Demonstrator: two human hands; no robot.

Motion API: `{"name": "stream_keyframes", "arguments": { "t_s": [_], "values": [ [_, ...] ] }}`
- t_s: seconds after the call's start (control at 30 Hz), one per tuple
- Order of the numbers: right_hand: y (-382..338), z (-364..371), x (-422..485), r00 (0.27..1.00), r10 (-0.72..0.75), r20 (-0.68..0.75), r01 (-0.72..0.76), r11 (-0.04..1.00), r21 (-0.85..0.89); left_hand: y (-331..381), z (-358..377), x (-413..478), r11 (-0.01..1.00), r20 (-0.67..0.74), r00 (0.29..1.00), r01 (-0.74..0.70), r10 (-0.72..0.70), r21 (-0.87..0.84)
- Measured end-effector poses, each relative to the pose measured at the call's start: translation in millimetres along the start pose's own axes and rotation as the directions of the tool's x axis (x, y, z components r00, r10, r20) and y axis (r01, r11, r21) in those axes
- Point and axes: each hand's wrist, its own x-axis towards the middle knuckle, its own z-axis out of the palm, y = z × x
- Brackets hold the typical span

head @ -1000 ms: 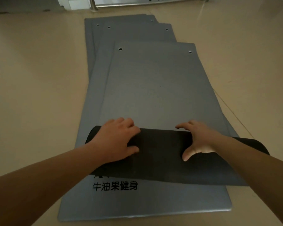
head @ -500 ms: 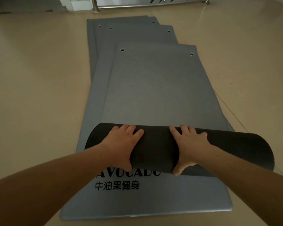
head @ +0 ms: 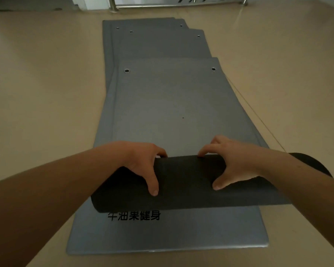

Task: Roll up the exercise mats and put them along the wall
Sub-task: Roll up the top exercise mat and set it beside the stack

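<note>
- On the tan floor (head: pixel 42 93) straight ahead of me, the top mat (head: pixel 172 112) lies on a stack of mats (head: pixel 158 45). Its near end is turned over into a dark roll (head: pixel 185 182), which sits across the stack and touches the top of the printed characters (head: pixel 133 215) on the lower mat (head: pixel 162 234).
- My left hand (head: pixel 141 162) grips the roll left of centre, fingers hooked over the far side and thumb pressed on the near face. My right hand (head: pixel 233 162) does the same right of centre, so both are curled round the roll.
- I judge the mat to be light, soft foam. It bends without creasing, and the roll is fat and loose, so it will likely spring open if I let go.
- The matte surface looks grippy rather than slick. The best hold is either side of the middle, with even pressure so the roll does not run crooked; its right end pokes past the stack's edge.
- Ahead, the flat stretch runs to two eyelet holes (head: pixel 126 70) at the far end.
- The mats below are fanned unevenly, and one may drag along with the mat I roll.
- A metal rail (head: pixel 162 4) stands beyond the stack, and I cannot tell where the wall spot is.
</note>
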Motion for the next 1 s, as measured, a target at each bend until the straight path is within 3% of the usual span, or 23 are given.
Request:
{"name": "stream_keyframes", "arguments": {
  "t_s": [0.13, 0.23, 0.37, 0.43, 0.5, 0.6, 0.67, 0.8, 1.0],
  "values": [
    [-29, 22, 10, 0.992, 0.124, -0.012, -0.124, 0.974, -0.188, -20, -2, -1, 0.997, -0.109, 0.994, 0.017, -0.024, -0.070],
    [-33, 31, 25, 0.986, 0.138, -0.090, -0.156, 0.961, -0.228, -20, 2, -10, 0.994, -0.286, 0.958, 0.034, -0.003, 0.105],
    [-18, 2, 40, 0.988, 0.123, -0.094, -0.133, 0.985, -0.110, -5, 7, -23, 0.924, -0.496, 0.852, 0.038, 0.168, 0.380],
    [-16, -5, 50, 0.979, 0.128, -0.158, -0.133, 0.991, -0.021, 3, 22, -21, 0.899, -0.448, 0.877, 0.045, 0.173, 0.435],
    [-21, -7, 58, 0.945, 0.158, -0.287, -0.161, 0.987, 0.010, 4, 41, -11, 0.901, -0.350, 0.935, 0.104, 0.056, 0.421],
    [-32, -7, 63, 0.905, 0.136, -0.402, -0.195, 0.975, -0.110, -11, 56, 13, 0.893, -0.377, 0.926, 0.169, 0.001, 0.418],
    [-37, -5, 61, 0.928, 0.097, -0.360, -0.161, 0.975, -0.153, -20, 59, 25, 0.897, -0.435, 0.900, 0.179, 0.017, 0.405],
    [-32, 4, 56, 0.982, 0.122, -0.147, -0.154, 0.961, -0.231, -27, 50, 34, 0.889, -0.468, 0.879, 0.143, 0.088, 0.435],
    [-22, 47, 70, 0.927, 0.079, -0.367, -0.215, 0.913, -0.346, -30, 32, 31, 0.892, -0.444, 0.888, 0.098, 0.122, 0.441]
  ]
}}
